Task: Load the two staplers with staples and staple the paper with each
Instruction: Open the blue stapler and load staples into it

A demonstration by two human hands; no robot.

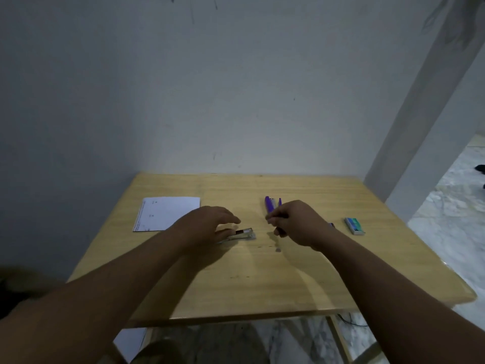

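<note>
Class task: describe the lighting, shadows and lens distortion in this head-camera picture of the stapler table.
Head view: dim, cool light; soft shadows under both forearms on the table; wide-angle bending splays the table edges and tilts the wall pillar; the right hand and purple stapler look slightly soft; faint glare at the table's right edge.

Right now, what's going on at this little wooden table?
A person is working with two staplers. Their left hand rests on a small silver stapler lying on the table, fingers fairly straight. Their right hand curls round a purple stapler. A sheet of paper lies to the left, and a small green staple box sits to the right, both untouched.
</note>
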